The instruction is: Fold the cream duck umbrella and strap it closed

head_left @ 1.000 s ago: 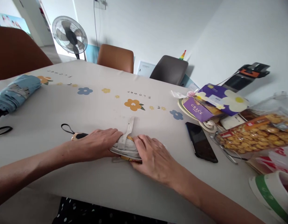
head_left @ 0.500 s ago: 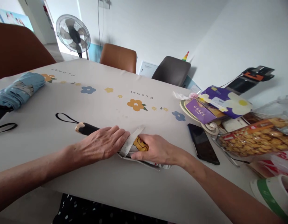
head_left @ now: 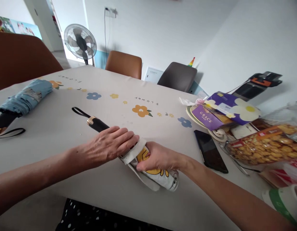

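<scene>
A folded white umbrella [head_left: 166, 180] with a yellow cartoon print lies slantwise on the table. Its black handle [head_left: 99, 124], with a gold end and a black wrist loop, sticks out beyond my left hand [head_left: 114, 142]. That hand is laid over the canopy near the handle, fingers side by side and curved onto it. My right hand [head_left: 160, 156] grips the rolled canopy further down, thumb on the near side. A white strap [head_left: 135, 152] shows between the two hands, and a loose fabric edge hangs below them. My left palm and fingertips are partly hidden.
A folded blue umbrella [head_left: 34, 96] lies at the left. To the right are a phone [head_left: 210, 150], a purple box [head_left: 207, 116], a bag of snacks [head_left: 268, 146] and a green-and-white roll [head_left: 280, 200]. Chairs and a fan [head_left: 81, 43] stand beyond the table [head_left: 110, 112].
The white umbrella has turned, its canopy end coming nearer to me and showing more print. Both hands remain on it, the left slightly further right. The view has tilted slightly upward.
</scene>
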The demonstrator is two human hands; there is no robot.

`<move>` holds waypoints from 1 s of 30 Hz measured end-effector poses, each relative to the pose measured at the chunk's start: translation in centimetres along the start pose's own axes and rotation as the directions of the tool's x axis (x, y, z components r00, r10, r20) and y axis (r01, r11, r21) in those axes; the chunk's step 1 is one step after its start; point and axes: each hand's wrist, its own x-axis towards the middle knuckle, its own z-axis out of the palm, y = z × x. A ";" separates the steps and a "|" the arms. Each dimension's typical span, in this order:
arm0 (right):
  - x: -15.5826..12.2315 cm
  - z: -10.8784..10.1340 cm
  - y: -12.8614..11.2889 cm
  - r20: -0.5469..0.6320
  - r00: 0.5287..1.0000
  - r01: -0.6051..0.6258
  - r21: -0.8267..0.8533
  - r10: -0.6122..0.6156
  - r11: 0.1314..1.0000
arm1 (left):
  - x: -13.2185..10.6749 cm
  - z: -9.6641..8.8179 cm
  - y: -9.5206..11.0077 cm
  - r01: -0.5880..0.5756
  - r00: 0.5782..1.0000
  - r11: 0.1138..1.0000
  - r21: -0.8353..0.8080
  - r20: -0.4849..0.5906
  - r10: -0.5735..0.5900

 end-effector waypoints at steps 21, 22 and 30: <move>-2.0 2.3 0.3 -0.164 0.885 -0.144 -0.986 -0.435 0.077 | 3.1 -0.7 -0.1 0.449 0.809 0.794 -0.410 0.564 -0.166; -2.1 2.2 0.1 -0.179 0.893 -0.132 -0.981 -0.413 0.139 | 3.1 -0.8 -0.2 0.481 0.796 0.754 -0.447 0.584 -0.161; -6.5 -4.5 0.0 -0.515 0.718 0.196 -0.497 -0.468 0.846 | 1.3 -1.1 0.5 0.697 0.701 0.272 -0.663 0.709 -0.069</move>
